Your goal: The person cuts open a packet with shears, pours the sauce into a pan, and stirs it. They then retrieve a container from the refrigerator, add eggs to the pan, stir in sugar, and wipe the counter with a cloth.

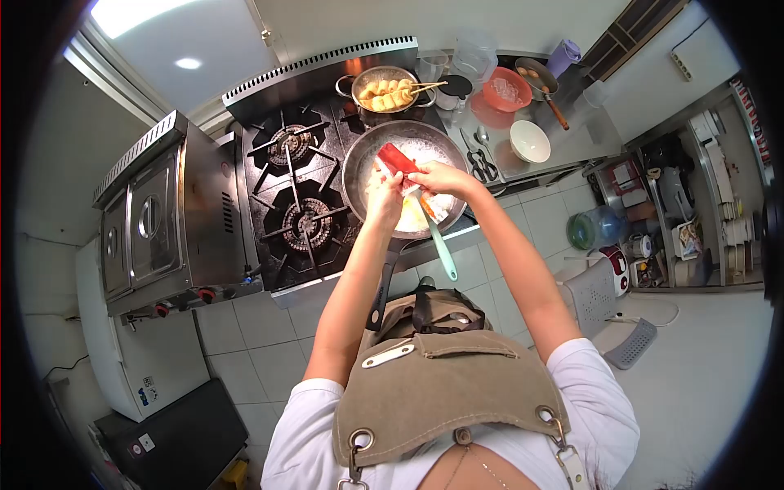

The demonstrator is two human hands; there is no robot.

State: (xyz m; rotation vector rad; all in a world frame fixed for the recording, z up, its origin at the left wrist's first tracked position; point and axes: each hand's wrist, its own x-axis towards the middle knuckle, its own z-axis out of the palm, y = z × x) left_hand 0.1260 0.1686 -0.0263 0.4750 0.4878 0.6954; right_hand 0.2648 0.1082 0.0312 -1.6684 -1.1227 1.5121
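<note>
Just above the centre of the frame, red packet (398,158) over the frying pan (363,159), pinched between left hand (384,200) and right hand (441,178), both closed on it. Teal-handled spatula (442,245) slanting down from beneath the hands; cannot tell which one grips it. Further up, pot of skewers (388,91) on the stove (294,204), white bowl (529,140) at upper right.

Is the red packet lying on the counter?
No, the left hand and right hand hold the red packet up over the big pan.
</note>
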